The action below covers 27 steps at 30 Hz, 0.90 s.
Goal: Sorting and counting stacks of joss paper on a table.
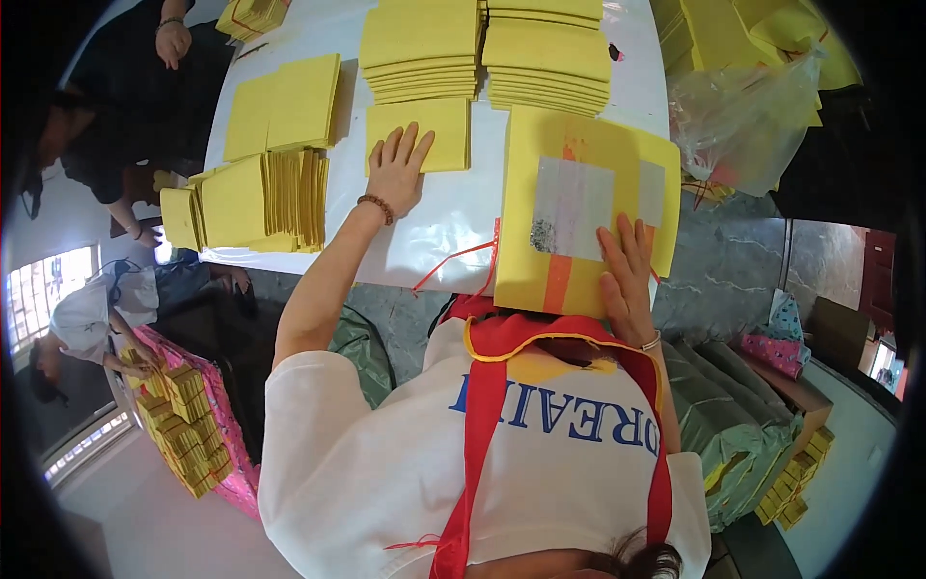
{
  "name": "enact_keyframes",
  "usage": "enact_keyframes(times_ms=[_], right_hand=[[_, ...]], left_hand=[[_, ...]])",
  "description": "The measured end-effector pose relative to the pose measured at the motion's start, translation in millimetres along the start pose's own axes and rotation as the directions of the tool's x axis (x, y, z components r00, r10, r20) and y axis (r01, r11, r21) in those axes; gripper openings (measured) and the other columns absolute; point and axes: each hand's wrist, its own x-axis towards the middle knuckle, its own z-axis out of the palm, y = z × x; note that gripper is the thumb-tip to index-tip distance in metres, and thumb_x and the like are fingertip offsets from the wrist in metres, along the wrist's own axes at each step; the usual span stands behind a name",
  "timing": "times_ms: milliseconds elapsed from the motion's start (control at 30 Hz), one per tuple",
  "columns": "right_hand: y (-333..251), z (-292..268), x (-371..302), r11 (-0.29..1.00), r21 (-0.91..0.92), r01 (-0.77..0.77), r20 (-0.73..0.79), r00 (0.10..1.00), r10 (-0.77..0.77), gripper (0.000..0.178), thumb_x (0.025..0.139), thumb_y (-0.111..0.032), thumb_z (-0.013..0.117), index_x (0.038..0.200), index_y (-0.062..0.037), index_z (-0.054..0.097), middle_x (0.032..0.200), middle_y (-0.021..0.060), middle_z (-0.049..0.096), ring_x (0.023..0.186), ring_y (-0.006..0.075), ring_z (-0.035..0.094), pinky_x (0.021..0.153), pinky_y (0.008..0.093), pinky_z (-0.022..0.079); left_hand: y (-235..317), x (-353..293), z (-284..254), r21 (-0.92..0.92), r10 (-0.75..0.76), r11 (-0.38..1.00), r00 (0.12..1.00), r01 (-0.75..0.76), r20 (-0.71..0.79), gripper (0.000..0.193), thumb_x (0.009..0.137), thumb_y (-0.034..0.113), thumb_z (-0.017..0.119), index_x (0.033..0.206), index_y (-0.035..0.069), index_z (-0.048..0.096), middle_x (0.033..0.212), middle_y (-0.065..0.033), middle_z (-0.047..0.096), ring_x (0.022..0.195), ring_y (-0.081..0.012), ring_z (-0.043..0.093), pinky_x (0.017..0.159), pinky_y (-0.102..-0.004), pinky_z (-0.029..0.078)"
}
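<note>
My left hand (397, 172) lies flat with fingers spread on a small stack of yellow paper (444, 135) on the table. My right hand (629, 275) rests, fingers extended, on the right part of a large yellow paper bundle (521, 256). That bundle carries grey rectangles and an orange stripe, and its near end reaches past the table edge against my red apron (487, 410). Between the two hands, a red string (463, 256) lies loose on the white tabletop.
Tall yellow paper stacks (420, 53) stand at the back, and fanned yellow packets (289, 203) at the left. A clear plastic bag (748, 125) hangs at the right. Green sacks (728, 425) lie low right. Other people (96, 309) are at the left beside a pink-edged box of bundles.
</note>
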Motion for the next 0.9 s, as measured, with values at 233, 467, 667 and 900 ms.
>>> enact_keyframes(times_ms=[233, 467, 667, 900], right_hand=[[-4, -1, 2, 0.998, -0.056, 0.005, -0.015, 1.000, -0.006, 0.056, 0.083, -0.024, 0.060, 0.136, -0.0131, 0.043, 0.151, 0.0099, 0.022, 0.140, 0.0356, 0.013, 0.109, 0.0545, 0.009], [-1, 3, 0, 0.999, 0.022, -0.026, -0.048, 0.998, 0.027, 0.056, 0.083, -0.026, 0.060, 0.135, -0.0143, 0.044, 0.151, 0.0099, 0.023, 0.139, 0.0370, 0.013, 0.108, 0.0565, 0.012], [1, 4, 1, 0.999, 0.035, -0.014, -0.062, 0.998, 0.016, 0.055, 0.082, -0.026, 0.061, 0.134, -0.0133, 0.046, 0.150, 0.0109, 0.025, 0.138, 0.0379, 0.017, 0.107, 0.0564, 0.014], [5, 7, 4, 0.948, 0.317, -0.013, -0.080, 0.996, 0.040, 0.049, 0.083, -0.015, 0.059, 0.131, -0.0102, 0.049, 0.148, 0.0124, 0.028, 0.137, 0.0312, 0.023, 0.110, 0.0397, 0.021]], left_hand=[[-6, 6, -17, -0.051, 0.033, 0.998, 0.994, -0.028, 0.099, 0.070, 0.078, 0.012, 0.059, 0.141, 0.015, 0.029, 0.146, -0.0134, 0.026, 0.131, -0.0336, 0.027, 0.107, -0.0508, 0.022], [10, 9, -50, 0.003, 0.086, 0.996, 0.996, -0.086, -0.003, 0.075, 0.070, 0.010, 0.062, 0.140, 0.013, 0.032, 0.143, -0.0159, 0.029, 0.129, -0.0343, 0.030, 0.104, -0.0510, 0.025], [75, -16, -95, -0.555, 0.152, 0.795, 0.966, -0.245, -0.208, 0.056, 0.071, 0.009, 0.062, 0.126, 0.009, 0.050, 0.129, -0.0163, 0.045, 0.115, -0.0354, 0.043, 0.095, -0.0450, 0.034], [147, -58, -131, -0.575, 0.422, 0.684, 0.886, -0.449, -0.191, 0.042, 0.069, 0.016, 0.072, 0.109, 0.008, 0.061, 0.111, -0.0097, 0.054, 0.101, -0.0282, 0.050, 0.084, -0.0389, 0.039]])
